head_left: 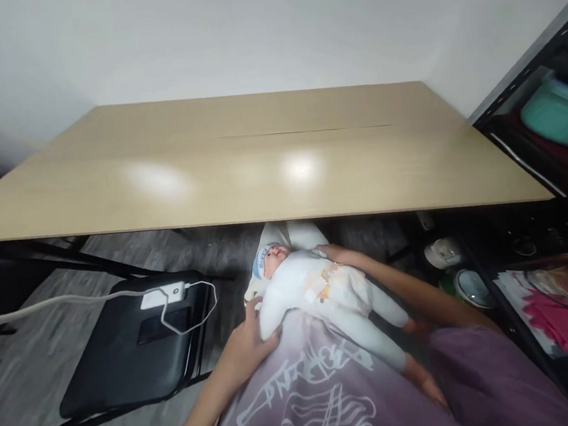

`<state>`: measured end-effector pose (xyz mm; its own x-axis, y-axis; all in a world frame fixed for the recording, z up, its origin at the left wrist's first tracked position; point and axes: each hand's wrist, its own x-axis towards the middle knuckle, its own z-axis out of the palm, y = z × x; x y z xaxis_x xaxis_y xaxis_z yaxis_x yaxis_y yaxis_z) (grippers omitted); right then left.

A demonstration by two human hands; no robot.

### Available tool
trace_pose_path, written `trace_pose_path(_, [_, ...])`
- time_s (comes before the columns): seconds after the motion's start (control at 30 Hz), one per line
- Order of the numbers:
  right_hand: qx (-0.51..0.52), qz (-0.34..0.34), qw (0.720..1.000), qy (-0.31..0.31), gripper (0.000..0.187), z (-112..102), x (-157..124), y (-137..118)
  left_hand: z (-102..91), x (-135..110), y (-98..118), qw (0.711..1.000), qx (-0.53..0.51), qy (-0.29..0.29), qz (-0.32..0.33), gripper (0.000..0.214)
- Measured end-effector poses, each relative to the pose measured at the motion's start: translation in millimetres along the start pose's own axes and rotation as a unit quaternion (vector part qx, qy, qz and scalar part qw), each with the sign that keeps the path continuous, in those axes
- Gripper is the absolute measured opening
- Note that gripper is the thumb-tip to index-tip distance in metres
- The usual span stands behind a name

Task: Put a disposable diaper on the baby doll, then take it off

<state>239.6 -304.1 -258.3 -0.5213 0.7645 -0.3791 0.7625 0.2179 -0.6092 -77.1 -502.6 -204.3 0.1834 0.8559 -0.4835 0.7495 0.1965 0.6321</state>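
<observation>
A baby doll (322, 293) in a white suit and a blue-and-white cap lies across my lap, its head toward the table and its legs toward my right. My left hand (253, 333) cups the doll's side near its arm, fingers curled against it. My right hand (328, 251) reaches round the doll's far side at the shoulder; its fingers are mostly hidden behind the body. A white cloth or pillow (293, 233) shows under the doll's head. My purple printed shirt (331, 389) fills the bottom of the view.
A long light wooden table (259, 162) stands right in front of me. A black folding chair (126, 349) on my left carries a white charger with cable (164, 296). A black metal shelf (534, 149) with bags, cloths and small appliances stands at the right.
</observation>
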Motion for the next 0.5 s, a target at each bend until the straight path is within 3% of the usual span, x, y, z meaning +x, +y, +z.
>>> trace_pose_path(0.17, [0.044, -0.015, 0.999, 0.005, 0.044, 5, -7, 24, -14.6, -4, -9, 0.999, 0.026, -0.041, 0.009, 0.069])
trace_pose_path(0.23, [0.059, -0.028, 0.998, 0.012, 0.047, -3, -19, 29, -19.0, -7, -9, 0.998, 0.044, -0.026, 0.021, 0.069])
trace_pose_path(0.3, [0.094, -0.038, 0.994, 0.033, 0.048, -16, -34, 32, -23.4, -10, -5, 0.995, 0.09, 0.024, 0.037, 0.067])
trace_pose_path(0.43, [0.204, -0.054, 0.977, 0.04, 0.045, -40, -61, 13, -35.6, -8, 31, 0.968, 0.169, 0.148, 0.11, 0.061])
trace_pose_path(0.5, [0.211, -0.08, 0.974, 0.031, 0.042, -48, -70, -13, -38.9, 1, 66, 0.959, 0.156, 0.112, 0.209, 0.052])
